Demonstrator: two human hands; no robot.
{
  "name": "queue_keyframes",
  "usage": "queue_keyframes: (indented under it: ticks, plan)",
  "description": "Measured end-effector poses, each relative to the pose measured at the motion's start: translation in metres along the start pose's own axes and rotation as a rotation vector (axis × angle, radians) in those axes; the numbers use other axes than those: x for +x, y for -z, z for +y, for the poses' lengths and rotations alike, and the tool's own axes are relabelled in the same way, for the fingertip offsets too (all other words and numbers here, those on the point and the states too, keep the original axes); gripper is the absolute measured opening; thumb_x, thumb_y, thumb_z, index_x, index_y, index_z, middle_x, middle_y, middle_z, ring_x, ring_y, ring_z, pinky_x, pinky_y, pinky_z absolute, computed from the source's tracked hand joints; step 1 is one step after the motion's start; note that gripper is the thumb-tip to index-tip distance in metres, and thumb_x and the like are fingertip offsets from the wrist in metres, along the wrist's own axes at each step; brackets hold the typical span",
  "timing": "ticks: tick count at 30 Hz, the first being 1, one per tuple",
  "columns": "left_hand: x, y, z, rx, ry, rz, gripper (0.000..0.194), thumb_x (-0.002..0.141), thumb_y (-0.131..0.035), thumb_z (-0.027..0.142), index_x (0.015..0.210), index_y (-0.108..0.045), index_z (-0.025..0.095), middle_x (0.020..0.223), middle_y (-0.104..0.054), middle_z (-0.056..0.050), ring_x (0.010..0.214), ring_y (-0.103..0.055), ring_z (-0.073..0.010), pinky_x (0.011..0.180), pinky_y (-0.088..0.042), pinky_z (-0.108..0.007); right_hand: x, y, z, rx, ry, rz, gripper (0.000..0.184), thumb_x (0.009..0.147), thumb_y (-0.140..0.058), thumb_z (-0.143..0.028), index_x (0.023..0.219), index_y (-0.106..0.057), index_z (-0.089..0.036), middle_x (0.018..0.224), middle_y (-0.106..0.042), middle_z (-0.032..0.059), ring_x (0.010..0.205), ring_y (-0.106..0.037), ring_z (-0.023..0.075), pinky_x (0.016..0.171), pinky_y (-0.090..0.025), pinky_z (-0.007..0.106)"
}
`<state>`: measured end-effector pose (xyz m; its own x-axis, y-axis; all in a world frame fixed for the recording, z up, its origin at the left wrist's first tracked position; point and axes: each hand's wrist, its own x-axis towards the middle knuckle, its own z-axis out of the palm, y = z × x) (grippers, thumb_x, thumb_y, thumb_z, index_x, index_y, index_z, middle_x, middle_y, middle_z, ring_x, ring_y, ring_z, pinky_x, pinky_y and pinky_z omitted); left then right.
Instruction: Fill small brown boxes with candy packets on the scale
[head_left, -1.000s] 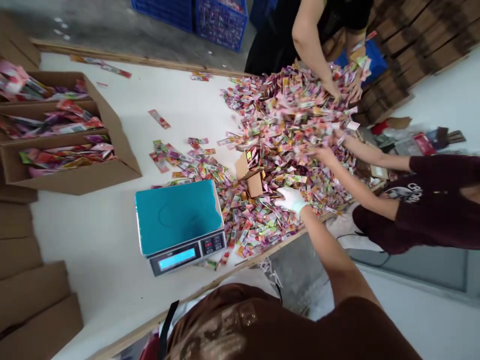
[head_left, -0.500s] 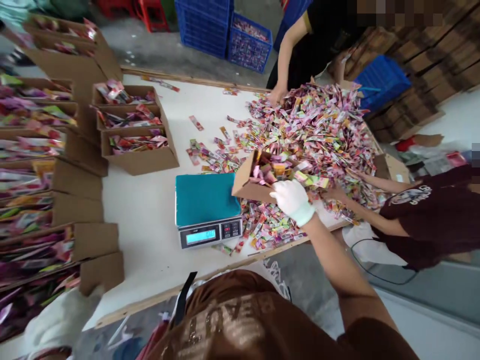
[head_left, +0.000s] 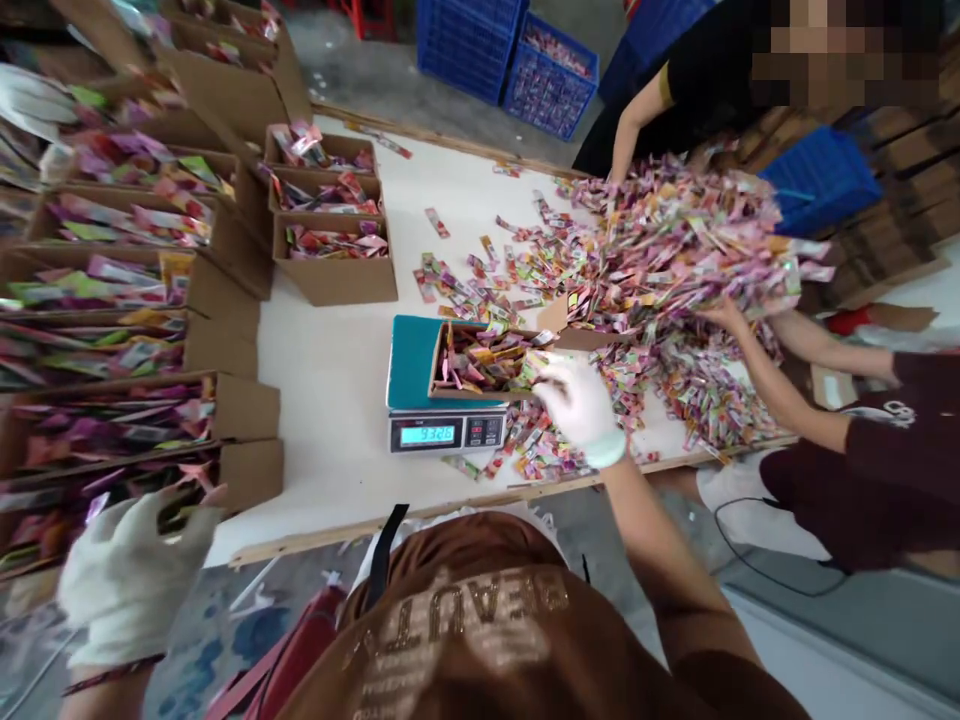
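Observation:
A cardboard box (head_left: 487, 394) full of small colourful packets (head_left: 480, 358) rests on the teal pan of a digital scale (head_left: 411, 370), whose display is lit with digits. At the box's right end is my white-gloved right hand (head_left: 581, 405). Its fingers are bent together around packets at the box's edge; the exact grip is partly hidden. My gloved left hand (head_left: 139, 575) is at the lower left, fingers apart and curved, beside the nearest packet-filled box (head_left: 251, 475) in a row. No object shows clearly in it.
A large heap of packets (head_left: 675, 240) covers the table's right side, where co-workers' arms (head_left: 757, 365) reach in. Another open box (head_left: 585, 338) stands against the heap. Filled boxes (head_left: 337, 280) stand left of the scale. Blue crates (head_left: 551, 85) are behind the table.
The box has come down onto the scale, and the display has gone from about zero to a larger number. My left hand has risen into fuller view. A co-worker has lifted packets in the heap.

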<state>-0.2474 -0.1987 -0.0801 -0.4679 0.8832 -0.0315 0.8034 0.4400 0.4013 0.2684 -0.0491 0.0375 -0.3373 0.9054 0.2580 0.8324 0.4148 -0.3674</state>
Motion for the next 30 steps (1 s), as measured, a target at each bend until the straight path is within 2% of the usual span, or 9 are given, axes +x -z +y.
queue_keyframes:
  ticks: [3,7,9,13,18,21,26,28,30]
  plan:
    - [-0.006,-0.011,0.013,0.001,-0.118,0.157,0.056,0.090,-0.056,0.070,0.109,-0.069,0.019,0.111,-0.070,-0.014,0.113,-0.066,-0.0335,0.101,-0.054,-0.044,-0.011,0.015,0.029,0.054,-0.144,0.185,0.053,0.099,-0.064,-0.050,0.143,-0.054,-0.021,0.136,-0.062,0.0170,0.117,-0.065,0.0286,0.096,-0.059,0.044]
    - [0.002,-0.026,0.054,-0.114,-0.328,0.138,0.056,0.097,-0.056,0.061,0.117,-0.069,0.011,0.118,-0.070,-0.016,0.118,-0.065,-0.0295,0.107,-0.052,-0.042,-0.002,-0.004,0.049,0.023,-0.137,0.121,0.081,0.096,-0.063,-0.058,0.162,-0.031,-0.022,0.159,-0.041,0.0210,0.148,-0.046,0.0344,0.116,-0.050,0.055]
    - [0.009,-0.030,0.084,-0.203,-0.412,0.101,0.053,0.099,-0.056,0.057,0.120,-0.069,0.010,0.124,-0.069,-0.016,0.121,-0.064,-0.0278,0.109,-0.052,-0.042,0.010,-0.015,0.045,0.013,-0.091,0.110,0.080,0.096,-0.063,-0.056,0.162,-0.032,-0.022,0.161,-0.040,0.0206,0.155,-0.037,0.0351,0.123,-0.043,0.056]
    - [0.015,-0.033,0.150,-0.403,-0.491,0.076,0.048,0.101,-0.056,0.053,0.121,-0.069,0.011,0.129,-0.069,-0.017,0.123,-0.066,-0.0264,0.110,-0.053,-0.041,0.033,-0.035,0.023,0.035,-0.016,0.100,0.069,0.095,-0.066,-0.048,0.154,-0.047,-0.017,0.152,-0.050,0.0200,0.149,-0.043,0.0339,0.127,-0.036,0.053]
    - [0.007,-0.037,0.206,-0.535,-0.567,-0.027,0.044,0.102,-0.052,0.051,0.125,-0.067,0.015,0.132,-0.068,-0.016,0.128,-0.064,-0.0268,0.112,-0.053,-0.044,0.055,-0.072,-0.010,0.075,-0.026,-0.112,0.056,0.095,-0.070,-0.044,0.144,-0.062,-0.018,0.144,-0.058,0.0157,0.138,-0.055,0.0284,0.121,-0.043,0.040]
    - [-0.001,-0.045,0.213,-0.584,-0.575,-0.072,0.046,0.102,-0.053,0.051,0.128,-0.067,0.016,0.136,-0.067,-0.017,0.130,-0.064,-0.0277,0.113,-0.053,-0.045,0.070,-0.092,-0.031,0.051,-0.064,-0.196,0.049,0.101,-0.064,-0.046,0.142,-0.066,-0.020,0.138,-0.064,0.0128,0.127,-0.062,0.0246,0.108,-0.048,0.033]
    - [-0.012,-0.058,0.195,-0.634,-0.453,-0.155,0.050,0.099,-0.056,0.055,0.125,-0.070,0.015,0.130,-0.069,-0.018,0.121,-0.068,-0.0299,0.108,-0.056,-0.046,0.100,-0.106,-0.061,-0.048,-0.046,-0.483,0.034,0.109,-0.050,-0.037,0.102,-0.078,-0.019,0.107,-0.077,0.0096,0.104,-0.070,0.0227,0.087,-0.046,0.028]
    - [-0.013,-0.060,0.184,-0.650,-0.403,-0.183,0.049,0.098,-0.058,0.056,0.122,-0.070,0.016,0.129,-0.069,-0.017,0.118,-0.069,-0.0292,0.105,-0.057,-0.045,0.107,-0.103,-0.065,-0.070,-0.091,-0.484,0.031,0.109,-0.051,-0.031,0.101,-0.077,-0.018,0.110,-0.077,0.0111,0.105,-0.070,0.0231,0.087,-0.045,0.028]
    - [-0.013,-0.060,0.172,-0.668,-0.367,-0.189,0.049,0.096,-0.060,0.057,0.121,-0.070,0.017,0.129,-0.069,-0.017,0.115,-0.071,-0.0283,0.102,-0.059,-0.043,0.110,-0.092,-0.063,-0.029,-0.133,-0.380,0.026,0.108,-0.052,-0.027,0.103,-0.075,-0.016,0.112,-0.077,0.0114,0.107,-0.069,0.0221,0.089,-0.044,0.027]
